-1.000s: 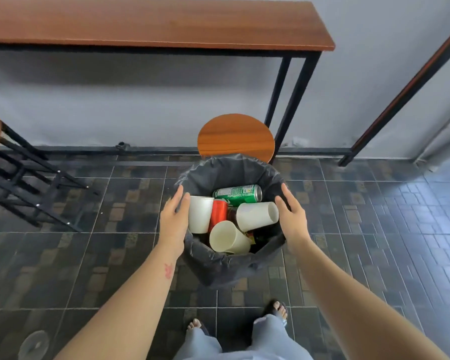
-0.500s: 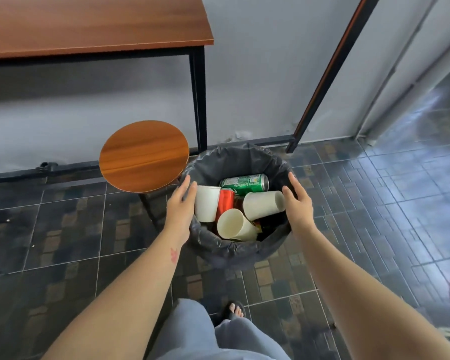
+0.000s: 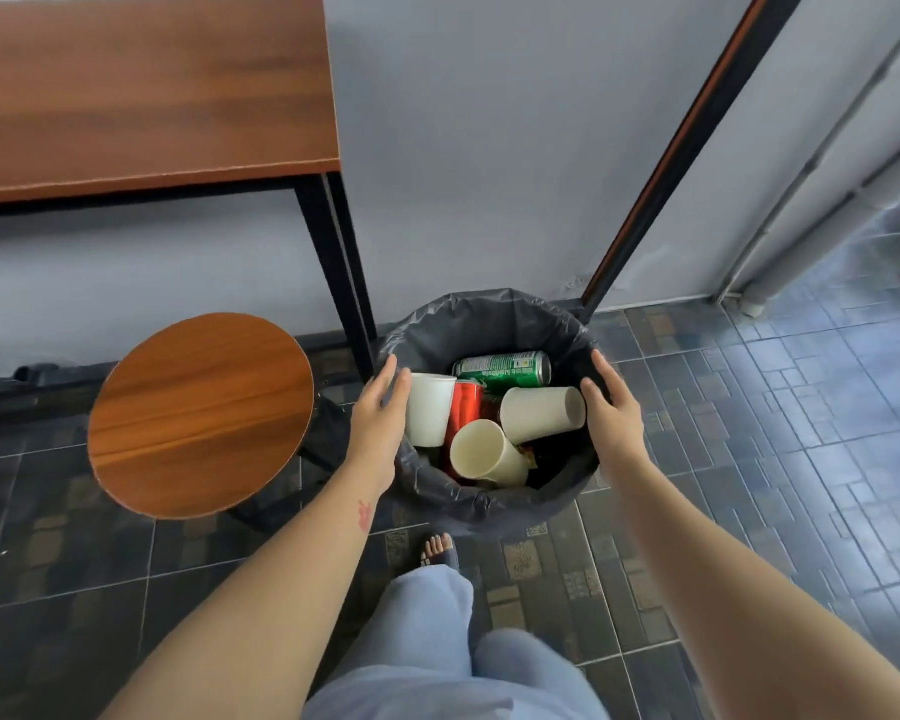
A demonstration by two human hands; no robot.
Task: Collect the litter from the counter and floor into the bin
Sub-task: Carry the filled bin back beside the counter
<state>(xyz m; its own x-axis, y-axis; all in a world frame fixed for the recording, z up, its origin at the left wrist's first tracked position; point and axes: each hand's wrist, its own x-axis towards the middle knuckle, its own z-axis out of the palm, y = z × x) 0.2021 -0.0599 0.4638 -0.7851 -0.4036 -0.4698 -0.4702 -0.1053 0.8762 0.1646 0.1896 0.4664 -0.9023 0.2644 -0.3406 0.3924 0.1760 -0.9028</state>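
Observation:
A round bin lined with a black bag (image 3: 489,306) sits between my hands, near the wall. My left hand (image 3: 380,413) lies flat against its left rim, fingers straight. On the opposite rim, my right hand (image 3: 611,407) presses the same way. Inside the bin are a green can (image 3: 502,366), a red can (image 3: 466,407) and three white paper cups: one upright at the left (image 3: 430,407), one on its side at the right (image 3: 539,413), and one tilted at the front (image 3: 481,454).
A round wooden stool (image 3: 198,413) stands just left of the bin. The wooden table (image 3: 141,96) is above it, its black leg (image 3: 341,272) close behind the bin's left side. A slanted black bar (image 3: 681,148) leans at the back right. My foot (image 3: 437,548) is below the bin.
The bin, held between both hands, has moved right past the stool and table leg. The stool now lies to its left. Neither hand has shifted on the rim.

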